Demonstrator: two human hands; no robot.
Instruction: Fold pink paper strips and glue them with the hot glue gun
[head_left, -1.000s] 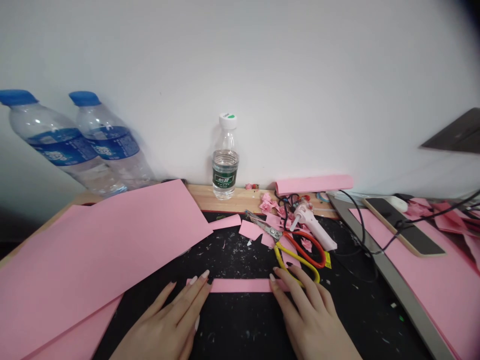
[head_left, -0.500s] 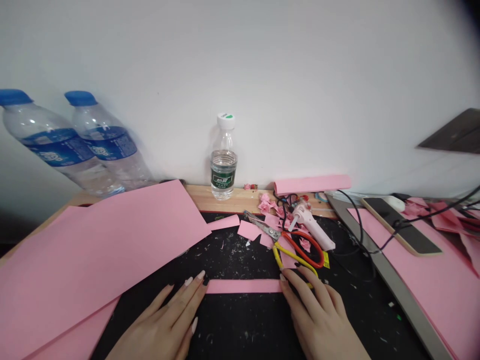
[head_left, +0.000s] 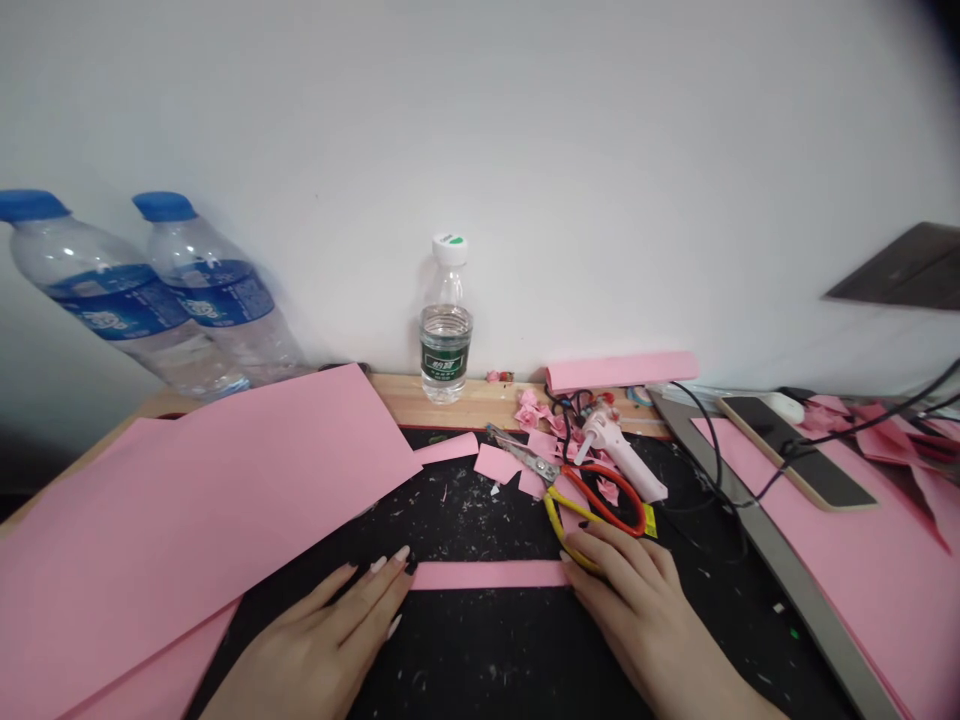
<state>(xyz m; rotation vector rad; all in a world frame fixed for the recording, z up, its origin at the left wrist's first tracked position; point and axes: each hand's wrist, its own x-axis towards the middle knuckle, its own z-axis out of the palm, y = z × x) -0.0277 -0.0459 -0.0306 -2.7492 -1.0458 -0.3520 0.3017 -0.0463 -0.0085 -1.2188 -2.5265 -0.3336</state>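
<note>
A narrow pink paper strip lies level on the black mat. My left hand rests flat with its fingertips at the strip's left end, fingers stretched out. At the right end, my right hand lies with fingers extended, its fingertips touching the strip and the yellow handle of the scissors. Those scissors, with one red and one yellow handle, lie with their blades pointing up and left. A pink glue gun is just behind them, among small pink paper pieces.
Large pink sheets cover the left side. A water bottle stands by the wall, with two larger bottles leaning at the left. On the right are a phone, cables and more pink paper.
My right hand has shifted slightly right, its fingers a little more bent over the yellow handle. The strip remains between both hands. The view has tilted slightly.
</note>
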